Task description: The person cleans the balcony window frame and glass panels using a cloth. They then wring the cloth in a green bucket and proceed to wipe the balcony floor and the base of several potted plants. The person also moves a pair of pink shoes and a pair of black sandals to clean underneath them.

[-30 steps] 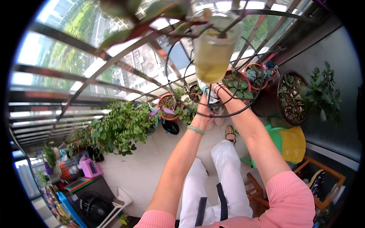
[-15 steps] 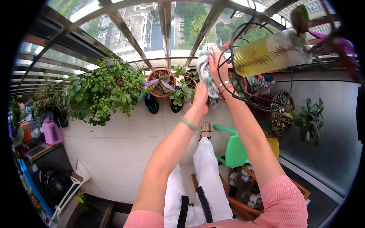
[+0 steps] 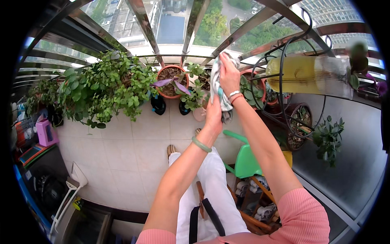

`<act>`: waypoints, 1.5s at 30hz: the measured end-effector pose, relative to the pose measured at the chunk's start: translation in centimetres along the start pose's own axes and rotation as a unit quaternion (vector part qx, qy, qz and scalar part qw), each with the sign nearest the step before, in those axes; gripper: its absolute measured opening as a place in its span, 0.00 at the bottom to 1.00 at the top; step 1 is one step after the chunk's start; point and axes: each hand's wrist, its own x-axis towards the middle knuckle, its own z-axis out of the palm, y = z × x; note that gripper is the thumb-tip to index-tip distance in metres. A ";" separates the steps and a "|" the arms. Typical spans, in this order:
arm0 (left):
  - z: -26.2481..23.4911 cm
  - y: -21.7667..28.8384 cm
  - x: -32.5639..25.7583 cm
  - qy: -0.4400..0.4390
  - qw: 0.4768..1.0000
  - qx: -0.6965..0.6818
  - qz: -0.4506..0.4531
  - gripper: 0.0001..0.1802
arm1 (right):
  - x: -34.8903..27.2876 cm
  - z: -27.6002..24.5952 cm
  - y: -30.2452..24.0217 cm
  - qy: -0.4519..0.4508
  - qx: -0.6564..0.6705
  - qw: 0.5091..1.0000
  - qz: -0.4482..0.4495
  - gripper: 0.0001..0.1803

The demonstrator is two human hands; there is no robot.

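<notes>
Both my arms reach out toward the railing, with a crumpled white and grey cloth (image 3: 215, 81) held between the hands. My right hand (image 3: 230, 77) presses against its upper right side, fingers pointing to the railing. Lower down, my left hand (image 3: 213, 110) grips the cloth's lower part, its thumb upward. A loose end hangs below near the right wrist. Just right of the cloth stand a potted green plant (image 3: 251, 90) and a black wire stand (image 3: 280, 77) carrying a ribbed glass vase (image 3: 308, 75) with yellowish liquid.
Metal railing bars (image 3: 191, 30) slope across the far side. A bushy plant (image 3: 109, 87) and a terracotta pot (image 3: 172, 95) line it at left. Near my right arm are a green chair (image 3: 247, 162) and a wooden shoe rack (image 3: 260, 195). A white dustpan (image 3: 79, 175) stands at lower left.
The head view and my body have shifted right; the wire stand and vase appear farther right. Both shoes now show as my feet have moved. My hands still hold the cloth, bunched more closely.
</notes>
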 end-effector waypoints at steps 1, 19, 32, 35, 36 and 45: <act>0.7 -0.6 -1.0 0.008 1.000 0.016 -0.004 0.23 | -0.5 -1.1 0.0 -0.022 0.006 1.000 -0.002 0.15; -0.7 4.6 -0.1 0.059 0.996 -0.042 0.052 0.23 | 2.0 4.5 -4.1 -0.042 -0.050 0.998 -0.017 0.19; 0.7 1.9 -2.2 0.042 0.996 -0.063 -0.049 0.21 | 0.6 0.7 -3.5 -0.157 -0.175 0.970 -0.053 0.20; 0.3 2.3 -5.0 0.028 0.996 -0.063 -0.050 0.22 | -0.4 -0.5 -4.4 -0.147 -0.145 0.978 0.036 0.12; 0.3 2.7 -5.7 0.030 0.995 -0.088 -0.040 0.22 | -0.5 -0.6 -4.9 -0.154 -0.115 0.980 0.060 0.11; 0.8 11.7 -4.1 -0.017 0.958 -0.276 0.077 0.23 | 7.0 5.2 -15.1 -0.083 -0.003 0.986 -0.144 0.09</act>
